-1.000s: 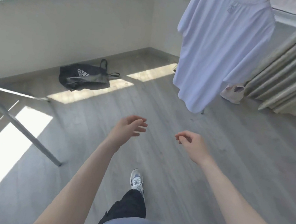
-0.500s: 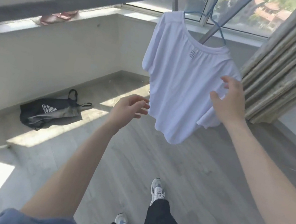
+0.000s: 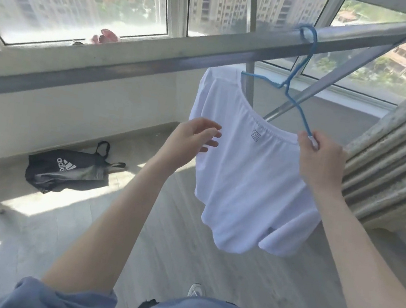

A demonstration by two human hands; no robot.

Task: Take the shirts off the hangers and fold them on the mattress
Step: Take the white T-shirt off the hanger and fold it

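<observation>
Since half a second ago, left to right: dark bag (image 3: 67, 173) unmoved, flat on the floor by the wall. Left hand (image 3: 193, 139) lifted from under the sleeve to the shoulder height of the white shirt (image 3: 249, 187). Fingers spread and loosely bent, holding nothing, tips against the cloth or just in front of it; cannot tell which. Right hand (image 3: 322, 161) gone from lying flat on the right sleeve up to the neckline. Now pinching the lower end of the blue hanger (image 3: 289, 87) between thumb and curled fingers, right at the collar edge.

Shirt not yet off the hanger, in the air between the two hands, well above the floor. Neckline up, hem down, long axis running top to bottom and leaning a little toward the lower right. Shoulder line sloping down from upper left to the right hand. Side with the small printed mark under the collar turned toward the camera. Hanger tilted the same way: hook over the grey rail (image 3: 159, 52), one arm dropping steeply to the right hand, the other reaching left inside the neck opening. Rail slanting from lower left to upper right.

Something pink (image 3: 106, 36) on the sill behind the rail. Bunched curtain (image 3: 401, 157) just beside the right hand.
</observation>
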